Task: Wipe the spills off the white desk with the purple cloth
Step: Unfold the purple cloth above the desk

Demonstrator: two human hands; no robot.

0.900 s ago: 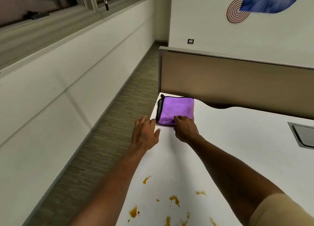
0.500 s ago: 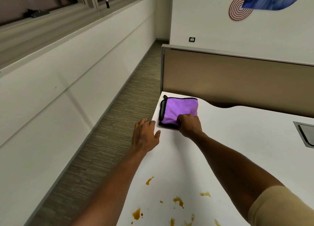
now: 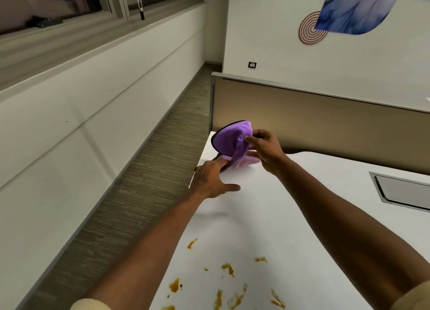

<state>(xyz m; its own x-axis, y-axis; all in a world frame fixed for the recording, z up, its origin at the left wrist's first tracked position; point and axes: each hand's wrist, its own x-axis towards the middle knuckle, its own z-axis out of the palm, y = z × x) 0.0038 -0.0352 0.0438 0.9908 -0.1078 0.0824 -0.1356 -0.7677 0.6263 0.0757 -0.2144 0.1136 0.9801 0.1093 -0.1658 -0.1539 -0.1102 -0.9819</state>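
Note:
The purple cloth (image 3: 231, 140) with a black hem is partly lifted off the far left corner of the white desk (image 3: 290, 205). My right hand (image 3: 264, 147) pinches its upper fold and holds it up. My left hand (image 3: 213, 178) lies flat on the desk, its fingertips pressing the cloth's lower edge down. Several brown spills (image 3: 226, 269) are scattered on the desk near its front edge, below both forearms.
A tan partition panel (image 3: 325, 123) stands along the desk's far side. A grey recessed cable hatch (image 3: 402, 189) sits in the desk at the right. The desk's left edge drops to a carpeted aisle (image 3: 149, 170) beside a white wall.
My right hand has closed on the cloth and lifted it off the desk, unfolding it. My left hand has slid forward onto the cloth's lower edge.

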